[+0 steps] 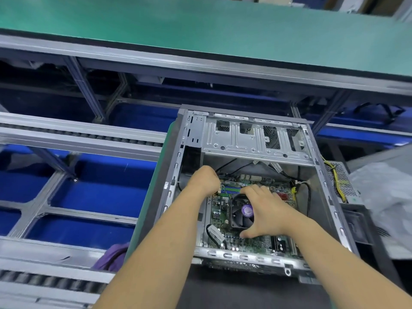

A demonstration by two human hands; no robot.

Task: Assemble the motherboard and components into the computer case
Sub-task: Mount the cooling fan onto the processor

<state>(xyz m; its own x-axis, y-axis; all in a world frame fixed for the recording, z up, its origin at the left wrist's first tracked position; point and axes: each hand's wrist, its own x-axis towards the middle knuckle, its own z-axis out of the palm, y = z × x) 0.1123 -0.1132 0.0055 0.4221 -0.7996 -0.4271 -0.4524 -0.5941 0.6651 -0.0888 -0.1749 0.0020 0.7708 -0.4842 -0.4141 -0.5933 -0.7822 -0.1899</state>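
A person's two bare arms reach into an open computer case (249, 139) at lower centre of the frame. The left hand (206, 180) curls at the motherboard's (252, 241) upper left edge, among black cables; what it grips is hidden. The right hand (264, 210) spreads over the black cooler fan (239, 214), thumb on the board. A green conveyor belt (200, 27) crosses the top.

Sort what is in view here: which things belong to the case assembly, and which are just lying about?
Part of the job:
computer case
motherboard
cooler fan
black cables
left hand
right hand

Lying about:
purple cloth
clear plastic wrap
green bench top
roller rail
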